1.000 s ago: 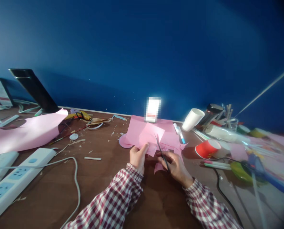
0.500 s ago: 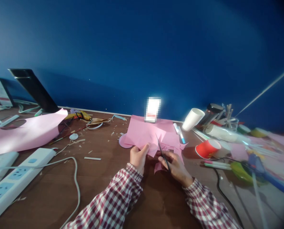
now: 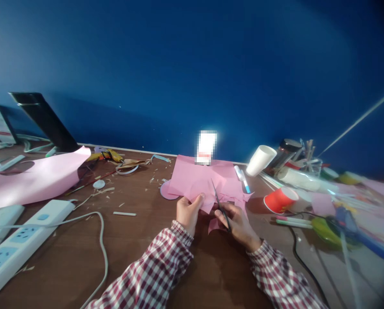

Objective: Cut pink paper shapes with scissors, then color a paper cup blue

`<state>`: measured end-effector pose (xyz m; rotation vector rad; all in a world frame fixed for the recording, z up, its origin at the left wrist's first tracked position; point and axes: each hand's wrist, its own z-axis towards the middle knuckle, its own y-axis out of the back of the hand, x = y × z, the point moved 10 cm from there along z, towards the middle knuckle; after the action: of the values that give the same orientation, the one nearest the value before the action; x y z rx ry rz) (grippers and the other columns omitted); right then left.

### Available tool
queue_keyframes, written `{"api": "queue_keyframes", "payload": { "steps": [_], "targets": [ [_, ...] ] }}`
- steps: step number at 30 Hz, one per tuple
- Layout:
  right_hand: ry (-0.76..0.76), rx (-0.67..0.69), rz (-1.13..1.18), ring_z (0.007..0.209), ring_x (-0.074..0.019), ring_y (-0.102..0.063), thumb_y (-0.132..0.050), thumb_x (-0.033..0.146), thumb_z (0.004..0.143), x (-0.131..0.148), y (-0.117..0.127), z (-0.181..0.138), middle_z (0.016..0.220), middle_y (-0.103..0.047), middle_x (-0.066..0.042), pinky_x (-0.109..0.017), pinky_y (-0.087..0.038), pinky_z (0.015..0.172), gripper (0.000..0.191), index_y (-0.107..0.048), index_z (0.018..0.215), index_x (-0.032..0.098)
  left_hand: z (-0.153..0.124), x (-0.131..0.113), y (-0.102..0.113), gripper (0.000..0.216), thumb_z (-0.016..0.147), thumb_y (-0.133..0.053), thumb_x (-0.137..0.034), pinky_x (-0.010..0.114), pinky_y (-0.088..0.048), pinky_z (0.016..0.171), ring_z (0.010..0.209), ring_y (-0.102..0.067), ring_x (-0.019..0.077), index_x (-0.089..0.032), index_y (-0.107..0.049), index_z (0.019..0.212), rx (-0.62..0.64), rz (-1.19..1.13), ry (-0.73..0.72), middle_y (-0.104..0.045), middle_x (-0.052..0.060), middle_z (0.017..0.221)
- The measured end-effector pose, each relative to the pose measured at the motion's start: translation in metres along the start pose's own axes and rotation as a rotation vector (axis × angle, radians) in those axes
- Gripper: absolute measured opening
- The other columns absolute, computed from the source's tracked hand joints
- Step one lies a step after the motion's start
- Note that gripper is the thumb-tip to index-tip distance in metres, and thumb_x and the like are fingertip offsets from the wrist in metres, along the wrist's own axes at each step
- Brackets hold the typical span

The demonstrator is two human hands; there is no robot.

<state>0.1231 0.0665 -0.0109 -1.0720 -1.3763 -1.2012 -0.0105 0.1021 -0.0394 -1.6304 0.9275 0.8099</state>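
Observation:
Between thumb and fingers my left hand [image 3: 188,211] pinches a small piece of pink paper [image 3: 206,203], tilted up over the table. My right hand [image 3: 236,222] is wrapped round a pair of scissors [image 3: 223,210], whose dark blades point up and away at the right side of that piece. Behind both hands lies a larger pink sheet [image 3: 187,171], with cut scraps on its right part. A curled pink offcut [image 3: 215,226] rests below my right hand. A rounded pink piece [image 3: 169,190] pokes out at the sheet's left.
A marker [image 3: 242,178], a white paper cup [image 3: 261,160] and a red paper cup [image 3: 280,200] are on the right, before a blurred clutter of supplies. On the left are a power strip [image 3: 24,240] with a cable, a large pink sheet [image 3: 47,176] and a yellow tool [image 3: 110,155].
The held pink paper has tilted slightly, and the scissors' blades have shifted a little beside it. Both hands keep their hold in nearly the same place.

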Motion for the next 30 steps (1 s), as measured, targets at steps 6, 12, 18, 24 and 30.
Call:
{"api": "queue_keyframes", "payload": {
  "steps": [6,12,18,24,30],
  "targets": [
    [0.014,0.007,0.012,0.054,-0.0106,-0.049,-0.062,0.038,0.079,0.0,-0.001,0.001,0.063,-0.052,0.002,-0.02,-0.041,0.049,0.024,-0.061,0.089,0.015,0.0,-0.002,-0.001,0.03,0.063,-0.072,-0.035,0.025,-0.046,0.052,0.054,-0.059,0.0146,-0.008,-0.067,0.074,0.018,-0.003,-0.025,-0.066,0.005,0.061],
    [0.005,0.009,0.024,0.064,-0.0131,-0.053,-0.064,0.038,0.077,-0.001,-0.001,0.0,0.074,-0.056,-0.001,-0.022,-0.044,0.053,0.027,-0.06,0.091,0.015,0.0,0.003,-0.002,0.031,0.063,-0.072,-0.037,0.025,-0.044,0.05,0.052,-0.057,0.0138,-0.008,-0.067,0.072,0.039,0.009,-0.011,-0.064,0.005,0.06],
    [0.035,-0.007,-0.048,0.065,-0.0149,-0.055,-0.063,0.041,0.077,0.003,0.001,0.0,0.074,-0.058,-0.002,-0.023,-0.045,0.054,0.029,-0.062,0.091,0.015,0.002,0.007,0.0,0.034,0.063,-0.073,-0.039,0.023,-0.041,0.046,0.049,-0.055,0.0128,-0.007,-0.067,0.072,0.037,0.017,-0.012,-0.063,0.005,0.058],
    [0.063,-0.012,-0.119,0.066,-0.0159,-0.057,-0.061,0.043,0.079,0.006,0.003,0.001,0.076,-0.062,-0.003,-0.025,-0.046,0.057,0.031,-0.063,0.092,0.014,0.002,0.004,0.0,0.034,0.062,-0.073,-0.038,0.025,-0.045,0.052,0.056,-0.059,0.015,-0.007,-0.068,0.075,0.039,0.0,-0.024,-0.067,0.008,0.066],
    [0.084,-0.031,-0.143,0.072,-0.0174,-0.06,-0.063,0.038,0.078,0.01,0.005,0.001,0.078,-0.065,-0.004,-0.025,-0.048,0.062,0.026,-0.064,0.091,0.014,0.0,0.001,-0.002,0.034,0.062,-0.073,-0.037,0.027,-0.047,0.055,0.058,-0.061,0.0163,-0.007,-0.068,0.076,0.036,-0.014,-0.013,-0.068,0.009,0.065]
  ]
}}
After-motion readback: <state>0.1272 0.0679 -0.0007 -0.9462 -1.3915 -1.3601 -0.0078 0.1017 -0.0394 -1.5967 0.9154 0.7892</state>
